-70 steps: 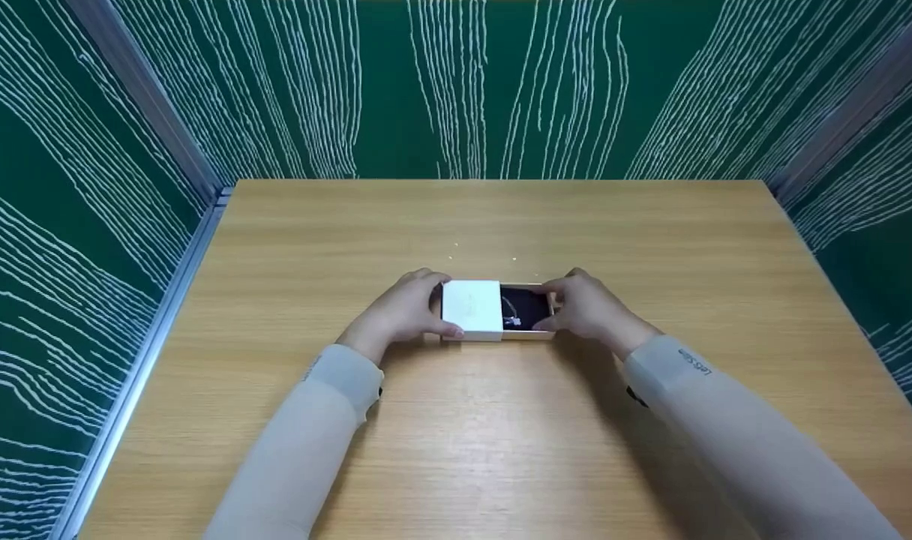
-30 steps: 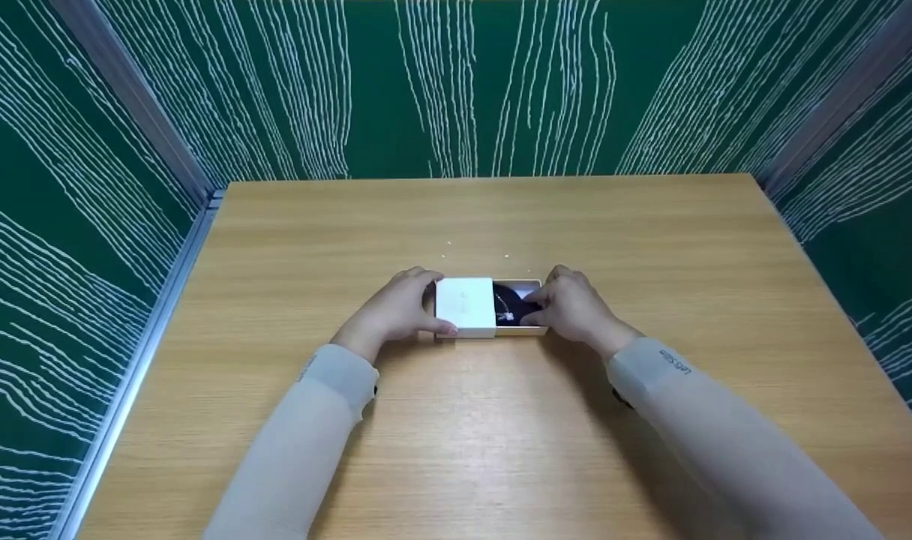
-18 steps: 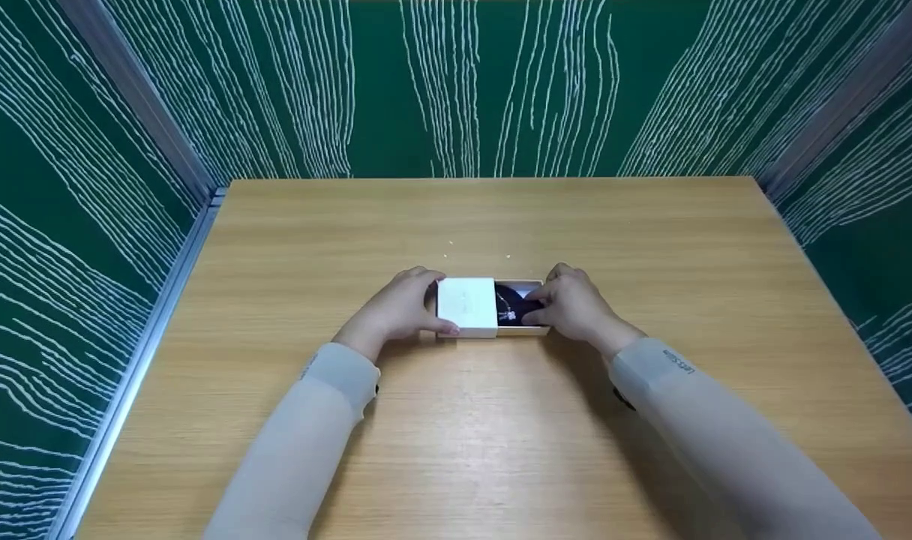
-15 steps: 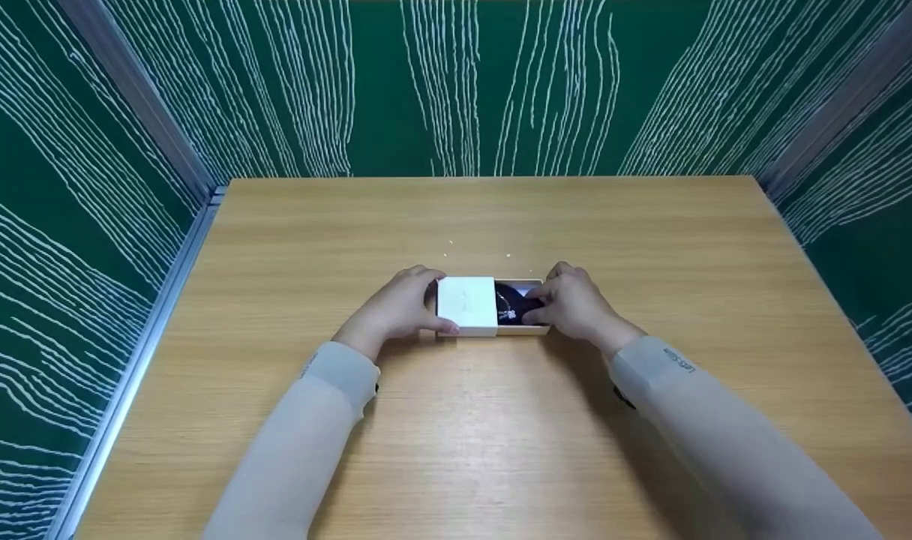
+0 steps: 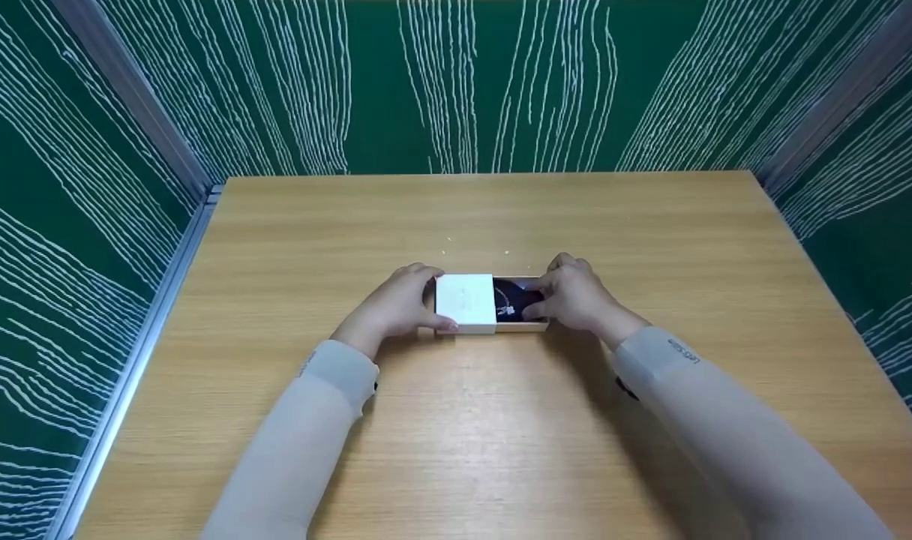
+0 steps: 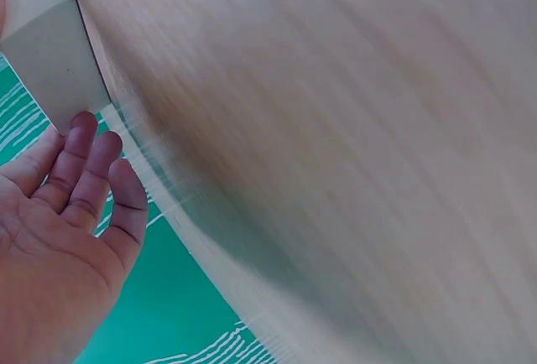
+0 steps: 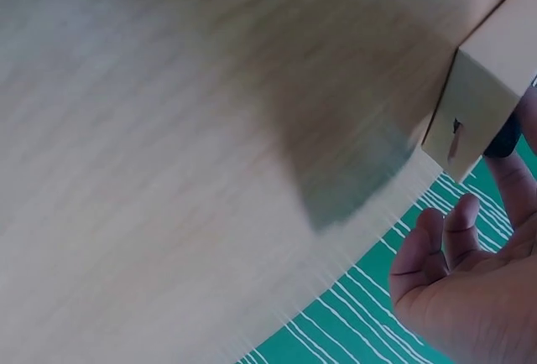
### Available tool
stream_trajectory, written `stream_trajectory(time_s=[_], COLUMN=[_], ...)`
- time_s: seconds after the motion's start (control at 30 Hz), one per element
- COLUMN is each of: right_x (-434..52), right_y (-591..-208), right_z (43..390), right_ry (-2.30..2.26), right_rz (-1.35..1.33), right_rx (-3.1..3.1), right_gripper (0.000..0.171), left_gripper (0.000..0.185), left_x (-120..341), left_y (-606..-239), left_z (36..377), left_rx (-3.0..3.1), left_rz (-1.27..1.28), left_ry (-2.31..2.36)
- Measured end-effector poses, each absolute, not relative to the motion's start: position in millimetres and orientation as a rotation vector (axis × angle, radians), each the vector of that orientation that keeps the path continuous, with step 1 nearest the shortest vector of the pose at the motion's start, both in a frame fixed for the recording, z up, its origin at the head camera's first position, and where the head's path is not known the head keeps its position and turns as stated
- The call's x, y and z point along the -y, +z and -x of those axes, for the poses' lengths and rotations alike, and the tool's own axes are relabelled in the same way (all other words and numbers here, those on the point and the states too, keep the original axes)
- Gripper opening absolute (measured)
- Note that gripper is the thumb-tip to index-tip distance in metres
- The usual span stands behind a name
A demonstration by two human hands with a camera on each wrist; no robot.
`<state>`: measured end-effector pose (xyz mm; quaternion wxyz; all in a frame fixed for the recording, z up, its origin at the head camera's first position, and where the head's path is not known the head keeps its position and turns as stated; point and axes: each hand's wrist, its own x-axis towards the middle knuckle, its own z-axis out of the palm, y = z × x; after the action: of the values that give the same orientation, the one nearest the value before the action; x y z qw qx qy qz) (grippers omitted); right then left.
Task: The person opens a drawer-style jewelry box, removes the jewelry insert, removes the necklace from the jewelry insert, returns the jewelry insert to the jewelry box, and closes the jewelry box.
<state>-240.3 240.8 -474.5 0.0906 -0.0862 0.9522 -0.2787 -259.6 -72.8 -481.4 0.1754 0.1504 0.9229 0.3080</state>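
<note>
Mid-table, the white sleeve (image 5: 466, 301) covers about half the drawer tray (image 5: 522, 303). Left hand (image 5: 396, 307) grips the sleeve, right hand (image 5: 576, 296) pinches the tray's end; necklace inside, other half uncovered.

the right hand (image 7: 470, 297) is showing at the lower right, below the box (image 7: 487, 87), with its palm facing the camera and its fingers (image 7: 449, 234) curling loosely. one finger at the far right edge is reaching up to the box and touching its underside, beside something dark there. the box is sitting at the upper right, its pale end face carrying a small dark notch. the wooden table (image 7: 185, 129) is spreading blurred to the left of the box. a green wall with white lines (image 7: 352, 330) is showing below the box, left of the hand.
</note>
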Motion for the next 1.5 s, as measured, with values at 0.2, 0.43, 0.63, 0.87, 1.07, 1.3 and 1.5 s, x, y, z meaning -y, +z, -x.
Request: stream_trajectory(time_s=[0.2,0.43,0.63,0.87,1.07,1.3,1.5], right_x=[-241,-242,-245,-245,-249,-252,-255], right_y=[-463,-458,-455,-450,-452,-450,-447], right_z=[239,239,238,238,237,234,232], right_ry=[-0.846,-0.810,-0.811,-0.846,-0.871,-0.899,-0.861], right_rz=[0.243,0.207,0.209,0.175,0.180,0.208,0.213], right_rx=[-2.807,-2.797,-2.791,-2.770,-2.751,-2.753,-2.728], right_gripper=[0.051,0.053,0.054,0.052,0.055,0.054,0.057], left_gripper=[0.111,0.109,0.110,0.111,0.111,0.110,0.108], left_x=[73,72,73,73,72,71,73], left_y=[-482,-485,-486,-484,-484,-483,-482], left_z=[260,262,262,261,261,261,259], left_rx=[-2.615,-2.649,-2.640,-2.625,-2.618,-2.634,-2.630], left_rz=[-0.426,-0.470,-0.452,-0.427,-0.427,-0.449,-0.455], left_ry=[0.878,0.832,0.842,0.866,0.871,0.852,0.860])
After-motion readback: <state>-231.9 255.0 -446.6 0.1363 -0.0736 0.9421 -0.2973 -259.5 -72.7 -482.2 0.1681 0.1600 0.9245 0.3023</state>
